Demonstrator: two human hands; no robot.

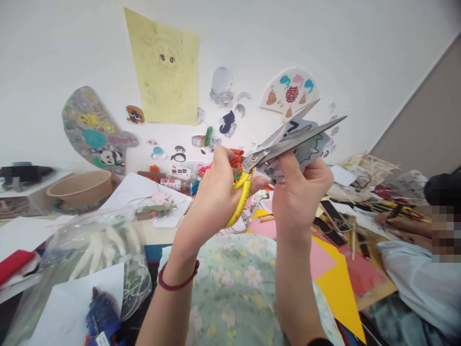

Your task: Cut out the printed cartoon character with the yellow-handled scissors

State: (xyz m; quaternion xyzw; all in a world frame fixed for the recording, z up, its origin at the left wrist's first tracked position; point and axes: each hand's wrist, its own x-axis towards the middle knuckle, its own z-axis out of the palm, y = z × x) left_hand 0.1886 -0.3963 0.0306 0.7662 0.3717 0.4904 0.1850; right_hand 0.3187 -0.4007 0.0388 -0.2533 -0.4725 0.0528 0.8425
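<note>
My left hand (214, 192) is closed around the yellow handles of the scissors (242, 199), just left of centre. The metal blades point up to the right and stand apart, with a paper cutout (311, 144) between them. This cutout shows a green and grey cartoon figure and a black mark on a light ground. My right hand (298, 185) pinches it from below, thumb in front, close under the lower blade. Part of the cutout is hidden behind the blade and my fingers.
Stickers and a yellow drawing (169, 81) are on the wall. A tan bowl (81, 190) and a plastic bag (104, 250) lie left; yellow paper (336, 288) and wooden sticks lie right. Another person's hand (406, 223) and pale sleeve are at the far right.
</note>
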